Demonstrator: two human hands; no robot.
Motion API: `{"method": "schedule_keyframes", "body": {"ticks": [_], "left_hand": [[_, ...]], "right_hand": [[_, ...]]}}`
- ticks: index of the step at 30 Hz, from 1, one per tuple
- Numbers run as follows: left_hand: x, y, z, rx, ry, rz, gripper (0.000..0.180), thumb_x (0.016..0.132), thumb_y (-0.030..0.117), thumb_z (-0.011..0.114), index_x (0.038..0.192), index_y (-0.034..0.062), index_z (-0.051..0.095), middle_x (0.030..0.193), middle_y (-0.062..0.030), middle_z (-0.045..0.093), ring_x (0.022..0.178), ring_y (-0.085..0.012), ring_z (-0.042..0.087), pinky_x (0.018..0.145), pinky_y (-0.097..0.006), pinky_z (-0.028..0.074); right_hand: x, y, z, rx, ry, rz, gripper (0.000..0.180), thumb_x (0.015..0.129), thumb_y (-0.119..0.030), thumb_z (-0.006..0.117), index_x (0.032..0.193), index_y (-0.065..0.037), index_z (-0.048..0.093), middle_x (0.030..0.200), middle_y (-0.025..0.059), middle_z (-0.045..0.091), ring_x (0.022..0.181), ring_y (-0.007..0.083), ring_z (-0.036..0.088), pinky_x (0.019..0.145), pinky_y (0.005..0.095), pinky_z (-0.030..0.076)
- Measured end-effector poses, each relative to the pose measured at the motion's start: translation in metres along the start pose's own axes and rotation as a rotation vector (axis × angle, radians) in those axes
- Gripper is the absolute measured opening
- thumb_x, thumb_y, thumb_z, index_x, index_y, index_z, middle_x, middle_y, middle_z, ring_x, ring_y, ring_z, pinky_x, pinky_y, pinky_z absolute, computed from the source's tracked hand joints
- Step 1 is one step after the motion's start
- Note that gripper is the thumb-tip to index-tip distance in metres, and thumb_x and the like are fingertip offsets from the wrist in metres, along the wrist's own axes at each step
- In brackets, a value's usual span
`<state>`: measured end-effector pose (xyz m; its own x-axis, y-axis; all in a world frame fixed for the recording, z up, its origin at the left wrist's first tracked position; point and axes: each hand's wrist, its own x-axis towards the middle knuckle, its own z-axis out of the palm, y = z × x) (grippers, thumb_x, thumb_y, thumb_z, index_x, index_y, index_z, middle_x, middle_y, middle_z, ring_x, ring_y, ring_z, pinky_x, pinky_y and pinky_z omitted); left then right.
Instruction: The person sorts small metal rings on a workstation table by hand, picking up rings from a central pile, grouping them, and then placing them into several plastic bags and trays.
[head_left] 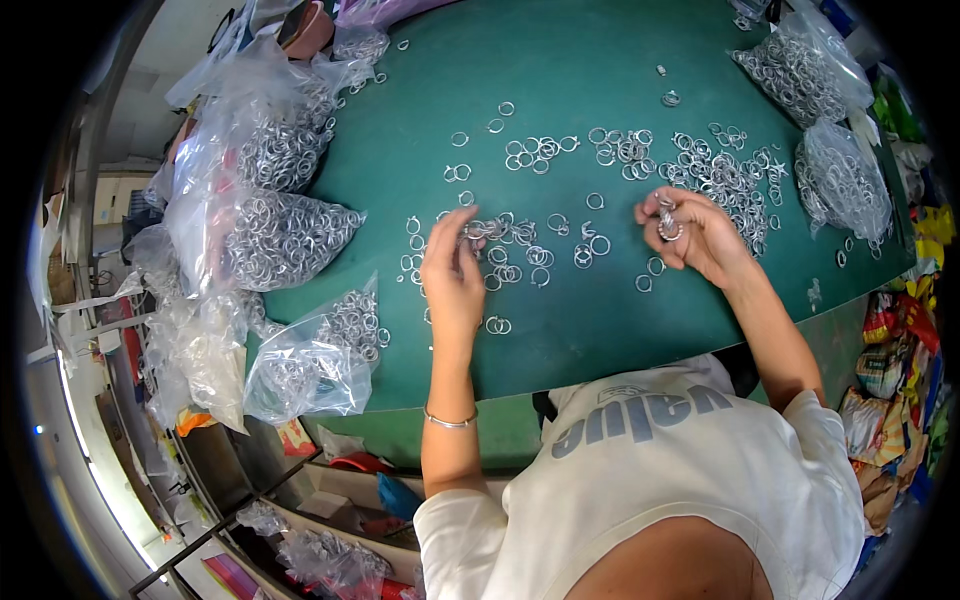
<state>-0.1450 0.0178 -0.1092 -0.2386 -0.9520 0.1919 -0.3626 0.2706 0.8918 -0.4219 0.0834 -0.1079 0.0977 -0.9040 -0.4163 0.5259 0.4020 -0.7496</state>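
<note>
Silver-coloured metal rings lie over a green table. My right hand point(700, 238) is raised above the tabletop, its fingers curled round a few rings point(668, 228). Just right of it spreads a dense pile of rings point(722, 180). My left hand point(455, 268) is bent over the left part of the table, with rings point(478, 231) between thumb and fingertips. Loose rings point(505, 270) lie close beside that hand, singly and in small groups. Farther off, between my hands, is another cluster of rings point(535, 152).
Clear plastic bags full of rings point(285, 240) crowd the table's left side, with a partly open bag point(315, 365) at the near left corner. More filled bags point(843, 180) stand at the right edge. Below the table's left is a shelf with bags point(335, 565). Colourful packages point(885, 400) are heaped at the right.
</note>
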Motion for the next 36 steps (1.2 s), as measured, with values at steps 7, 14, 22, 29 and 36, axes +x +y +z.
{"method": "schedule_keyframes", "body": {"ticks": [7, 14, 22, 29, 36], "left_hand": [[-0.01, -0.027, -0.008, -0.243, 0.065, -0.147, 0.042, 0.082, -0.018, 0.033, 0.116, -0.0015, 0.052, 0.125, -0.0144, 0.045, 0.108, -0.0196, 0.052, 0.086, -0.029, 0.051], [-0.004, -0.008, -0.004, -0.305, 0.027, 0.017, 0.045, 0.082, -0.017, 0.036, 0.123, -0.0004, 0.046, 0.134, -0.016, 0.039, 0.117, -0.0237, 0.047, 0.088, -0.033, 0.049], [0.005, -0.011, -0.003, 0.102, -0.031, 0.026, 0.046, 0.078, -0.014, 0.047, 0.121, 0.0012, 0.048, 0.123, -0.0167, 0.048, 0.096, -0.0276, 0.06, 0.076, -0.032, 0.048], [-0.025, -0.021, 0.005, 0.612, -0.024, 0.128, 0.024, 0.072, 0.0, 0.065, 0.095, 0.003, 0.062, 0.092, -0.0097, 0.056, 0.088, -0.0265, 0.05, 0.077, -0.038, 0.038], [-0.022, -0.01, 0.002, 0.325, 0.089, -0.018, 0.02, 0.075, -0.005, 0.06, 0.093, 0.003, 0.062, 0.084, -0.0116, 0.062, 0.072, -0.0222, 0.059, 0.067, -0.031, 0.045]], "right_hand": [[0.014, 0.018, 0.006, -0.844, -0.09, -0.189, 0.035, 0.086, -0.003, 0.048, 0.12, -0.002, 0.049, 0.077, 0.0099, 0.056, 0.063, 0.0187, 0.057, 0.05, 0.0314, 0.043], [-0.001, 0.014, 0.021, -1.608, 0.269, -0.538, 0.05, 0.077, -0.003, 0.061, 0.124, -0.004, 0.044, 0.103, 0.0169, 0.053, 0.069, 0.0327, 0.062, 0.059, 0.0408, 0.05], [0.007, 0.041, 0.029, -1.59, 0.051, -0.613, 0.03, 0.072, -0.01, 0.068, 0.1, -0.006, 0.057, 0.095, 0.0082, 0.053, 0.066, 0.0283, 0.06, 0.052, 0.0392, 0.047], [0.006, 0.02, 0.014, -1.299, -0.026, -0.427, 0.028, 0.069, -0.007, 0.071, 0.094, -0.005, 0.059, 0.081, 0.0077, 0.059, 0.064, 0.0208, 0.059, 0.054, 0.0325, 0.044], [-0.005, -0.008, 0.007, -0.447, -0.051, 0.031, 0.019, 0.087, -0.014, 0.057, 0.101, -0.002, 0.058, 0.081, 0.0041, 0.06, 0.045, 0.0021, 0.036, 0.038, 0.0193, 0.03]]}}
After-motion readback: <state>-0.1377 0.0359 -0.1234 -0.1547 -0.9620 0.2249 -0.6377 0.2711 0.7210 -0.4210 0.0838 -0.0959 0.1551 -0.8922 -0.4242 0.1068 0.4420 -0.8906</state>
